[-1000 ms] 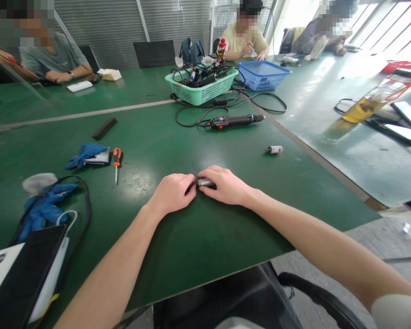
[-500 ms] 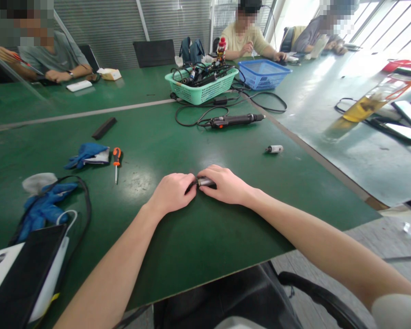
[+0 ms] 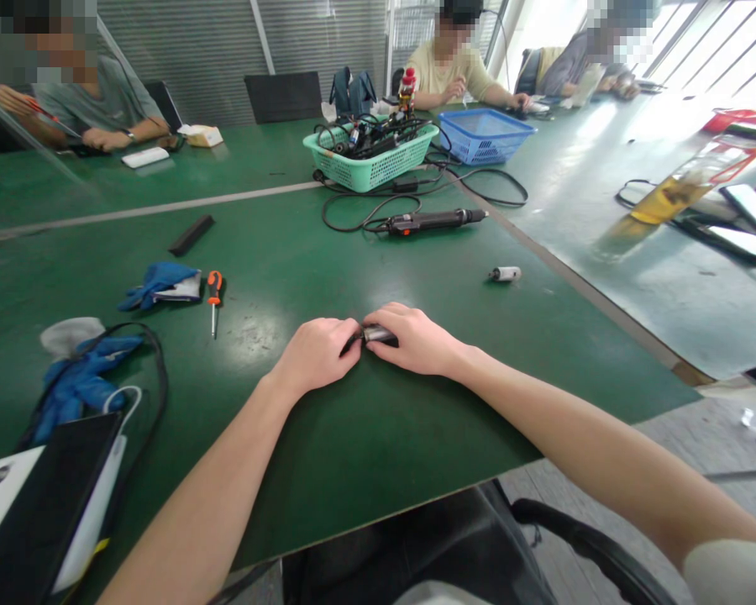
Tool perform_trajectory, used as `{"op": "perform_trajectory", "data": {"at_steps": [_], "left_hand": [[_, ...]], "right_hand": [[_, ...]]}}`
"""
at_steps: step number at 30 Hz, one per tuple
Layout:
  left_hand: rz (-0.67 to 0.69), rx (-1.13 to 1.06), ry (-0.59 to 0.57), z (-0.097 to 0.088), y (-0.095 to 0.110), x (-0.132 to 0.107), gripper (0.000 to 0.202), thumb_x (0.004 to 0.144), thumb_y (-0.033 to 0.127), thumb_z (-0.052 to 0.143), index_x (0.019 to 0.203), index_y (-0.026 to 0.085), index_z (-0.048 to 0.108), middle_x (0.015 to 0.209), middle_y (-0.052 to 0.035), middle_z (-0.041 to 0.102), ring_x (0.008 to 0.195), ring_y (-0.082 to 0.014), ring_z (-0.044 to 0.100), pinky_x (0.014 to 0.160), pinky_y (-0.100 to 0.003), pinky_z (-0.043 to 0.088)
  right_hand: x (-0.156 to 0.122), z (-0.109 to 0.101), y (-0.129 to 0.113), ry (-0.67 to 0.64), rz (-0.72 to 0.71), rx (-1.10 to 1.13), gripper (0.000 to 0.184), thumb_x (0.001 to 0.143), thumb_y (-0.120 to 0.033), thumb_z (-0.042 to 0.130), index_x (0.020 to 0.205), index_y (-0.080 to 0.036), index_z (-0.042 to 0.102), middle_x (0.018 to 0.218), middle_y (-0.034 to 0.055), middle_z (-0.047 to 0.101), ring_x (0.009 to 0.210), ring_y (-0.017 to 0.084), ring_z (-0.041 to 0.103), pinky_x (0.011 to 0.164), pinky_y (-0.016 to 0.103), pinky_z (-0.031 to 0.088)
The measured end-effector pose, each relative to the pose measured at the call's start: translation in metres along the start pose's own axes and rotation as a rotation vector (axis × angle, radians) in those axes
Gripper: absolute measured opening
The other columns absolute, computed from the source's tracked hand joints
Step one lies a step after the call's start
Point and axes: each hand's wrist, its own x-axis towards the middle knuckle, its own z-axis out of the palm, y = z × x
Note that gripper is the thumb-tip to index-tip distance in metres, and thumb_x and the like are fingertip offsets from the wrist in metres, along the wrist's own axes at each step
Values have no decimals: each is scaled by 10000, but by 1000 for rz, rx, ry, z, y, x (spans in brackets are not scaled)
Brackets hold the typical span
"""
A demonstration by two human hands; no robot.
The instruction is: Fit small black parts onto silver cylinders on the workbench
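Note:
My left hand (image 3: 320, 355) and my right hand (image 3: 414, 340) meet low over the green table, fingertips almost touching. Between them is a small silver-and-black cylinder (image 3: 378, 335), its silver middle showing. The fingers of my right hand are closed round this cylinder. My left hand is closed on a dark piece (image 3: 351, 343) at the cylinder's left end; most of it is hidden, and I cannot tell whether the two are joined. Farther right lies another small silver cylinder with a dark tip (image 3: 505, 275). Beyond my hands rests a black electric screwdriver (image 3: 438, 221) with its cord.
An orange-handled screwdriver (image 3: 214, 301), blue gloves (image 3: 81, 382) and a black bar (image 3: 191, 235) lie to the left. A green basket (image 3: 369, 172) of tools and a blue basket (image 3: 488, 139) stand behind. A phone (image 3: 56, 496) is near left. Three people sit across the tables.

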Motion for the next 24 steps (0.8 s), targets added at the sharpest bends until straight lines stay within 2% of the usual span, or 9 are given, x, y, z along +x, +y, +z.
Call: {"op": "perform_trajectory", "data": {"at_steps": [13, 20, 24], "left_hand": [[-6, 8, -3, 0, 0, 0, 174, 969, 296, 477, 930, 188, 609, 839, -51, 688, 744, -192, 638, 669, -312, 444], [-79, 48, -2, 1, 2, 1, 183, 961, 352, 511, 905, 196, 590, 815, -48, 686, 719, -194, 638, 635, -305, 431], [-108, 30, -14, -1, 3, 2, 149, 935, 347, 545, 925, 205, 590, 805, -37, 686, 707, -190, 635, 622, -300, 425]], "right_hand": [[0, 0, -1, -6, -8, -10, 244, 930, -261, 592, 1158, -178, 624, 1088, 103, 685, 1032, 246, 613, 917, 376, 504], [-1, -3, 0, -33, -167, -103, 294, 989, -224, 501, 1270, -191, 581, 1133, 121, 657, 1057, 255, 589, 951, 422, 490], [-1, -7, -1, -92, -205, -180, 281, 1012, -210, 457, 1227, -224, 636, 1171, 130, 642, 1042, 255, 597, 923, 433, 486]]}}
